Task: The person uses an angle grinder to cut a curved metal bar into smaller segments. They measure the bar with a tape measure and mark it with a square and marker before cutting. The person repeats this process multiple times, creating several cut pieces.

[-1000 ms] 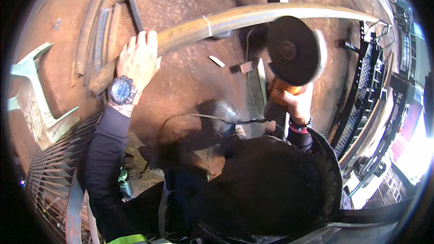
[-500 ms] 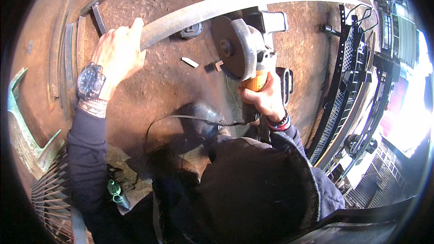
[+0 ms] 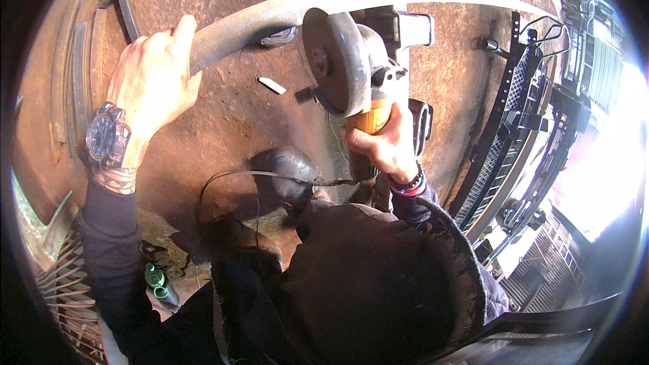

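Note:
My left hand (image 3: 155, 71) is closed around the near-left end of a long curved metal bar (image 3: 267, 19), which arcs across the far side and glares white to the right. In my right hand (image 3: 389, 143) is an angle grinder (image 3: 368, 119) with a yellow body and a large disc under a grey guard. The disc stands tilted just below the bar's lower edge; whether it touches the bar I cannot tell. A dark metal support (image 3: 414, 29) sits beneath the bar. The grinder's cord (image 3: 260, 174) loops off to the left.
On the brown ground lie a white sliver (image 3: 272, 85), a T-shaped metal piece (image 3: 127, 10) and several strips (image 3: 80, 71). Rakes (image 3: 67, 290) and a green-topped bottle (image 3: 157, 280) are at the lower left. A black metal rack (image 3: 497, 142) stands along the right.
Both hands appear a little farther left in the picture, along with the bar's held end and the grinder. Ground objects have shifted left too, as the view has moved.

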Motion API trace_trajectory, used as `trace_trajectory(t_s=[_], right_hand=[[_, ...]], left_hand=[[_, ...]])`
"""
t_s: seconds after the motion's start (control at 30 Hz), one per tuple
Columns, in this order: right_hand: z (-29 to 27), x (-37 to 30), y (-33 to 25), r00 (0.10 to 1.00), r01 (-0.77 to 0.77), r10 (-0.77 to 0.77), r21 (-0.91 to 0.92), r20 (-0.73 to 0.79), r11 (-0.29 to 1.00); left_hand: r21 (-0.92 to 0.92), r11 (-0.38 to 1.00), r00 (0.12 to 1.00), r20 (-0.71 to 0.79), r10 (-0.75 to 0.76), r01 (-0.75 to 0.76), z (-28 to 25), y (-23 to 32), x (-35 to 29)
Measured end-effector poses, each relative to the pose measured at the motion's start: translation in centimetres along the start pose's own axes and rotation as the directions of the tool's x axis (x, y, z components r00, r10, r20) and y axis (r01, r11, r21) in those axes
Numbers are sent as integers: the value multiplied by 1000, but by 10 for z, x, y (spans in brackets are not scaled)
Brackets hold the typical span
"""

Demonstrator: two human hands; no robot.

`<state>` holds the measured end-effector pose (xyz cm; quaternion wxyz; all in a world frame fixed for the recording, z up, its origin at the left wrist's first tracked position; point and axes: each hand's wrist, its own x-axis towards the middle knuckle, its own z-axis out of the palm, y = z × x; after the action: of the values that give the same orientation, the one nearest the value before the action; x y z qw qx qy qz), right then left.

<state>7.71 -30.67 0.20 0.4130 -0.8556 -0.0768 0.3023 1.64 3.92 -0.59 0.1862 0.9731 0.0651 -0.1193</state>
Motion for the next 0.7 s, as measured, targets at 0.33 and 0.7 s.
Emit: trace_trajectory(t_s=[0.33, 0.7], right_hand=[[0, 4, -3, 1000, 11, -11, 43, -7, 999], [0, 5, -6, 1000, -17, 17, 18, 2, 1000]], left_hand=[[-8, 1000, 1000, 12, -18, 18, 2, 0, 0], [13, 1000, 1000, -3, 3, -3, 2, -1, -1]])
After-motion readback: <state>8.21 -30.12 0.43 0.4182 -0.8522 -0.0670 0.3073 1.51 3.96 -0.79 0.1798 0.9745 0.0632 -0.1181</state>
